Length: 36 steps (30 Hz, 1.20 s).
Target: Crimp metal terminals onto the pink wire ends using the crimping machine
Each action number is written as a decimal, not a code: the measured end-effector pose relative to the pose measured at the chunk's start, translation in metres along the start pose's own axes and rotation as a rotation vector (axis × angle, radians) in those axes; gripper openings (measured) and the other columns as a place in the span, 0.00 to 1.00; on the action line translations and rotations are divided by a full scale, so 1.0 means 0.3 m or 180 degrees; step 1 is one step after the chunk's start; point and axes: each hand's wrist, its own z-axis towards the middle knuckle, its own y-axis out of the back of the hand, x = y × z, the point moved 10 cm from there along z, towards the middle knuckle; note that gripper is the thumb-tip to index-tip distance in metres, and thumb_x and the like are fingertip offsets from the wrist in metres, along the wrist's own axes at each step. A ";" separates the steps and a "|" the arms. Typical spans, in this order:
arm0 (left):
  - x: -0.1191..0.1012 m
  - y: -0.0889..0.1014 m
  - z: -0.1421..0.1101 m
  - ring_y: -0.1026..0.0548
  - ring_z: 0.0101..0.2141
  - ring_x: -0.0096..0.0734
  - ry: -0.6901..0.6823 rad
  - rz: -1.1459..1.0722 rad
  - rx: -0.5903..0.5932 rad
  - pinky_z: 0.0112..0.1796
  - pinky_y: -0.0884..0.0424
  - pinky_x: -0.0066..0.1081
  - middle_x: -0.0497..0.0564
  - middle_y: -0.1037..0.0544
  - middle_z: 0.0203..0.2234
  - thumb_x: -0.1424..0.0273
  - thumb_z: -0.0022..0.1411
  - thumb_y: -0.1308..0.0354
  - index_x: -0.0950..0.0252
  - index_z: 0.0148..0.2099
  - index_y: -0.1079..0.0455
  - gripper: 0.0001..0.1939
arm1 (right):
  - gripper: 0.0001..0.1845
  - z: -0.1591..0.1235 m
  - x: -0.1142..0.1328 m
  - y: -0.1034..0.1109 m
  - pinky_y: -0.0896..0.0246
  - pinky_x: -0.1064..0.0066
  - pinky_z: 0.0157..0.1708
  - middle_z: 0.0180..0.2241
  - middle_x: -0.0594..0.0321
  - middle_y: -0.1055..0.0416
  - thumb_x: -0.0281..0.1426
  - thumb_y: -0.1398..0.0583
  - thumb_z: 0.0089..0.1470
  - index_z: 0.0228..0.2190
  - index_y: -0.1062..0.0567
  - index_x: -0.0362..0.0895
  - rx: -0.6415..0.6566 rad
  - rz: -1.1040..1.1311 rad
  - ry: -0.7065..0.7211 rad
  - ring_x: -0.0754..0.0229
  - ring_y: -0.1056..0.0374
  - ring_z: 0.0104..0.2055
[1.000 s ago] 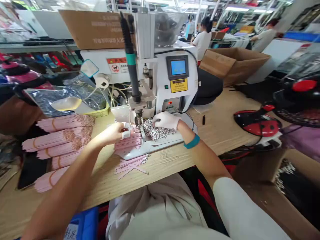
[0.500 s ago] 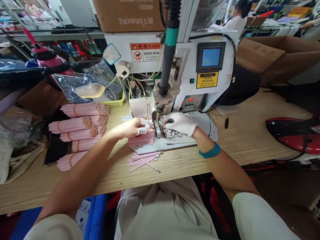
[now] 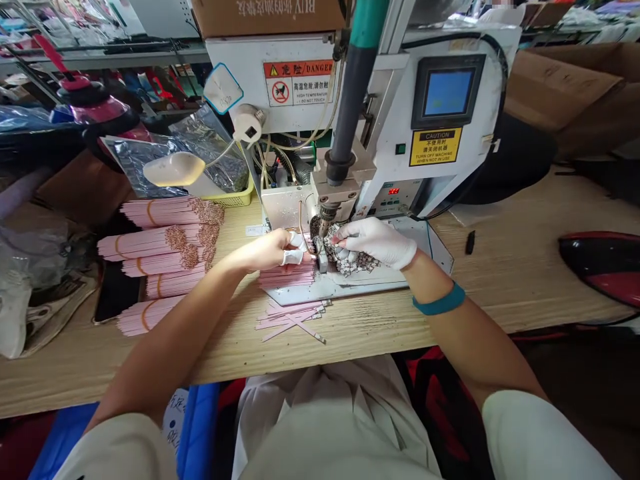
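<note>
My left hand point(image 3: 265, 253), with white finger covers on some fingers, is closed at the left side of the machine's press head point(image 3: 327, 217). Its fingertips pinch a pink strip, partly hidden, above a layer of pink strips point(image 3: 286, 277) on the white work plate point(image 3: 325, 292). On the other side of the head, my right hand point(image 3: 383, 241) wears a white glove. Its thumb and fingers come together over a heap of small silvery-grey pieces point(image 3: 357, 264); anything between the fingertips is too small to make out.
Several banded bundles of pink strips point(image 3: 143, 247) lie at the left. Loose strips point(image 3: 293, 319) rest on the table in front of the plate. A lit lamp point(image 3: 175, 170) hangs beside a yellow basket point(image 3: 235, 199). At right are a black piece point(image 3: 471, 243) and a red-black object point(image 3: 600, 267).
The view has shifted slightly, so the machine appears larger and farther right. My right hand has drawn back a little, exposing more of the heap. My left hand stays beside the press head.
</note>
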 end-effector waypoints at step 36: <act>0.036 0.012 0.025 0.40 0.19 0.21 0.0120 0.0302 -0.0513 0.21 0.44 0.23 0.44 0.34 0.17 0.68 0.51 0.46 0.67 0.26 0.33 0.07 | 0.07 0.034 -0.053 -0.110 0.49 0.80 0.09 0.20 0.68 0.34 0.22 0.40 0.50 0.32 0.32 0.42 0.0355 0.0563 -0.0011 0.71 0.44 0.13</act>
